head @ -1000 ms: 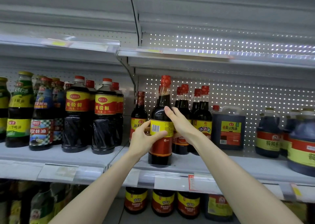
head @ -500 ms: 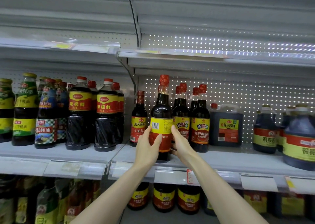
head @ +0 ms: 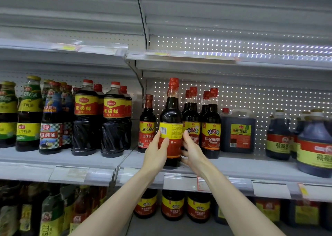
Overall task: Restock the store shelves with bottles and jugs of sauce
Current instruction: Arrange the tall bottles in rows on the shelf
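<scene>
1. Two hands meet on one tall bottle (head: 171, 117), a slim, round-shouldered shape with a long neck, a red shrink-wrapped cap and dark, glossy liquid inside.
2. It stands upright on the smooth grey shelf (head: 233, 165), near the front lip, with its yellow-and-red label turned so the barcode faces out.
3. Left hand (head: 156, 154): its grip is clamped on the tall bottle's left flank, thumb laid across the red band of the label.
4. Right hand (head: 193, 151): its grip is curled round the tall bottle's right flank, thumb pointing up along the label's edge.
5. Just left of the tall bottle stands a shorter bottle (head: 147, 124) of similar shape.
6. Just right of the tall bottle, partly behind the right hand, slender-necked bottles (head: 211, 126) stand in rows; beyond them sits a squarish, handled jug (head: 238, 129).
7. Behind the tall bottle rises a perforated back panel (head: 269, 99), its small holes glinting.
</scene>
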Demonstrator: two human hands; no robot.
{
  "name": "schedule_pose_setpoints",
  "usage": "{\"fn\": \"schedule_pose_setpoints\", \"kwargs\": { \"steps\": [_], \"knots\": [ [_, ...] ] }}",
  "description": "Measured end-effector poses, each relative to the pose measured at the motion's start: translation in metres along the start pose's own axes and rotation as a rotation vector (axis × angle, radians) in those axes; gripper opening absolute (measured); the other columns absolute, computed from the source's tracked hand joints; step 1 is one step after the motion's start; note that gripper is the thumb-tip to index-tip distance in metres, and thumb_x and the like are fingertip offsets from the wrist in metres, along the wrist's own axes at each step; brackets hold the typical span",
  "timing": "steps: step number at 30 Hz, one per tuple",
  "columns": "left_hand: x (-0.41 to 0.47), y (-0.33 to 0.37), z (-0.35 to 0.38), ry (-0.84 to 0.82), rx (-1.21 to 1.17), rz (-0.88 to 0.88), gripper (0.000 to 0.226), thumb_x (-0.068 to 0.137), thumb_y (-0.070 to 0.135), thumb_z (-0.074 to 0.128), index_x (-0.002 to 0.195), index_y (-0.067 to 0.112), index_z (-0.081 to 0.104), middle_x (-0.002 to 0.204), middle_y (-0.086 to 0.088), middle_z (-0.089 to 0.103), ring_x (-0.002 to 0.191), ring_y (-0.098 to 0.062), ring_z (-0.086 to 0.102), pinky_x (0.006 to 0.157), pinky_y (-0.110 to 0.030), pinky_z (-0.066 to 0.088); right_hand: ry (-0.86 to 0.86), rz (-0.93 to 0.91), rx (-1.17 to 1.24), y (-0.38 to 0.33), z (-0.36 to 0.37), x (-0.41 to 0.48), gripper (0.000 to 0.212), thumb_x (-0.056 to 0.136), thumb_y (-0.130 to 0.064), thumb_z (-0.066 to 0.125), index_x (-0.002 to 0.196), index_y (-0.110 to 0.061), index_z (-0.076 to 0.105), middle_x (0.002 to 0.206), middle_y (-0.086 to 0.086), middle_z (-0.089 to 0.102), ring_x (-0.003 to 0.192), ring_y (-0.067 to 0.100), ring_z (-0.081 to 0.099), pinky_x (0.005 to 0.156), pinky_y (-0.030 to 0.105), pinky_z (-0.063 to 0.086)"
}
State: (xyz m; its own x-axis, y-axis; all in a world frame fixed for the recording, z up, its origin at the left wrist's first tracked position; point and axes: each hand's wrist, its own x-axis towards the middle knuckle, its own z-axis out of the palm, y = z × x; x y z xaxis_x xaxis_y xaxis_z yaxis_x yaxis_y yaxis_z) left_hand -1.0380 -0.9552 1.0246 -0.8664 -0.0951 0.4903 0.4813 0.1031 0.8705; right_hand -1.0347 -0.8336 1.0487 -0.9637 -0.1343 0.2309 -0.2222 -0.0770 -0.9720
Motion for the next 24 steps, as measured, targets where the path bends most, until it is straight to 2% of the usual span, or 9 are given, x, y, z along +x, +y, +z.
{"fn": "schedule_pose_setpoints", "kwargs": {
  "steps": [4,6,8,12,14,17,20,23,24],
  "knots": [
    [0.002,0.002,-0.003,-0.014,-0.014,-0.036,0.050,0.100,0.038,0.043,0.148,0.029,0.033,0.142,0.006,0.046,0.127,-0.012,0.046,0.107,-0.035,0.040,0.003,-0.008,-0.007,-0.001,0.000,-0.005,0.051,0.103,-0.046,0.028,0.145,-0.019,0.039,0.147,0.005,0.044,0.132,0.022,0.045,0.092,0.031,0.039],
    [0.003,0.005,-0.005,-0.025,-0.035,-0.057,0.050,0.101,0.036,0.042,0.149,0.027,0.031,0.141,0.006,0.046,0.125,-0.010,0.046,0.101,-0.029,0.040,-0.004,-0.026,-0.030,-0.001,0.000,-0.010,0.049,0.103,-0.044,0.027,0.144,-0.020,0.039,0.146,0.005,0.045,0.123,0.017,0.048,0.087,0.028,0.041],
    [0.002,0.009,-0.007,-0.039,-0.075,-0.080,0.050,0.101,0.035,0.042,0.149,0.025,0.032,0.143,0.006,0.045,0.126,-0.011,0.046,0.100,-0.029,0.040,0.001,-0.041,-0.061,0.000,0.000,-0.012,0.049,0.104,-0.045,0.025,0.144,-0.021,0.039,0.146,0.004,0.045,0.117,0.014,0.048,0.087,0.026,0.041],
    [-0.011,0.016,-0.003,-0.037,-0.098,-0.077,0.047,0.102,0.030,0.040,0.148,0.022,0.031,0.132,0.009,0.047,0.116,-0.005,0.044,0.094,-0.025,0.038,0.024,-0.023,-0.090,-0.004,-0.003,-0.012,0.052,0.103,-0.049,0.021,0.146,-0.025,0.036,0.149,0.005,0.042,0.134,0.025,0.043,0.098,0.036,0.038],
    [-0.020,0.019,0.002,-0.033,-0.071,-0.030,0.047,0.103,0.027,0.040,0.149,0.022,0.030,0.138,0.007,0.046,0.116,-0.004,0.042,0.097,-0.024,0.036,0.025,-0.002,-0.109,-0.009,-0.004,-0.010,0.055,0.102,-0.053,0.020,0.147,-0.025,0.034,0.151,0.006,0.040,0.136,0.028,0.040,0.105,0.042,0.034],
    [-0.026,0.021,0.007,-0.031,-0.023,0.023,0.046,0.103,0.024,0.040,0.148,0.022,0.031,0.131,0.013,0.043,0.117,-0.001,0.039,0.100,-0.021,0.032,0.015,0.009,-0.091,-0.013,-0.001,-0.007,0.057,0.101,-0.055,0.020,0.147,-0.025,0.035,0.152,0.005,0.038,0.139,0.028,0.036,0.109,0.044,0.030],
    [-0.023,0.019,0.008,-0.025,0.004,-0.004,0.049,0.102,0.030,0.040,0.149,0.026,0.027,0.145,0.009,0.038,0.132,-0.009,0.036,0.110,-0.030,0.030,0.018,0.017,-0.078,-0.013,0.002,-0.006,0.058,0.101,-0.055,0.021,0.147,-0.024,0.035,0.153,0.005,0.037,0.140,0.027,0.035,0.111,0.045,0.028],
    [-0.021,0.016,0.005,-0.027,-0.006,-0.007,0.034,0.103,0.026,0.040,0.134,0.038,0.035,0.123,0.022,0.049,0.116,-0.001,0.046,0.103,-0.025,0.035,0.014,0.004,-0.080,-0.011,0.002,-0.008,0.056,0.101,-0.055,0.021,0.147,-0.026,0.035,0.152,0.004,0.038,0.139,0.027,0.036,0.108,0.043,0.030],
    [-0.019,0.015,0.004,-0.024,-0.010,-0.008,0.031,0.103,0.026,0.040,0.131,0.038,0.038,0.121,0.021,0.052,0.113,0.000,0.047,0.103,-0.026,0.036,0.014,0.004,-0.082,-0.011,0.002,-0.010,0.055,0.101,-0.054,0.021,0.147,-0.026,0.035,0.152,0.004,0.039,0.138,0.027,0.037,0.108,0.043,0.031]
  ]
}}
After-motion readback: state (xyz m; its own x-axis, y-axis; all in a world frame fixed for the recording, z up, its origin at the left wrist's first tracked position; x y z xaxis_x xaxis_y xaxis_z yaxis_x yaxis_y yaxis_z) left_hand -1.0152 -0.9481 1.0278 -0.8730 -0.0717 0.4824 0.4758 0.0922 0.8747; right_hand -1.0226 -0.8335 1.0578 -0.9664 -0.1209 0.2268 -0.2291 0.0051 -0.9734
